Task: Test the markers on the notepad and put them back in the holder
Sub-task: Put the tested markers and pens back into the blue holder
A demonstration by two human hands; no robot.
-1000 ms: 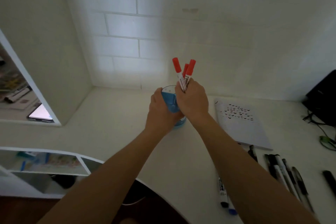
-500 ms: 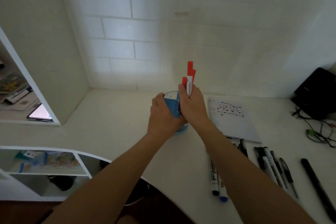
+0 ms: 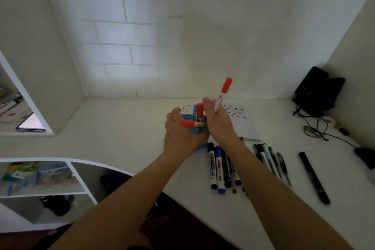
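Nearest, by the front edge of the desk (image 3: pixel 121 144): a loose row of black and blue markers (image 3: pixel 219 168), capped and side by side. To their right, a cluster of black pens (image 3: pixel 267 160). Well apart again, a single black pen (image 3: pixel 313 176).

Just beyond, mid-desk: with the left hand (image 3: pixel 182 138), gripping the side of the blue holder (image 3: pixel 189 117), fingers wrapped round it, keeping it upright. In the right hand (image 3: pixel 220 126), close against the holder, a red-capped marker (image 3: pixel 223 95) with fingers curled on its barrel, cap tilted up and to the right, clear of the rim. Upright in the holder, a second red marker (image 3: pixel 199 110). Across the rim, a third red marker (image 3: pixel 192 123), cap pointing left over the left hand. Impossible to tell whether pinched or merely resting there.

Behind the right hand, towards the back edge: the notepad (image 3: pixel 243 128), flat, with rows of small test strokes on its far half.

Judged: putting-back step, midway through the reds. Next, probably: tip the crosswise marker upright into a compartment, lower the held one beside it, keep the holder braced against tipping. Then on to the row by the front edge.
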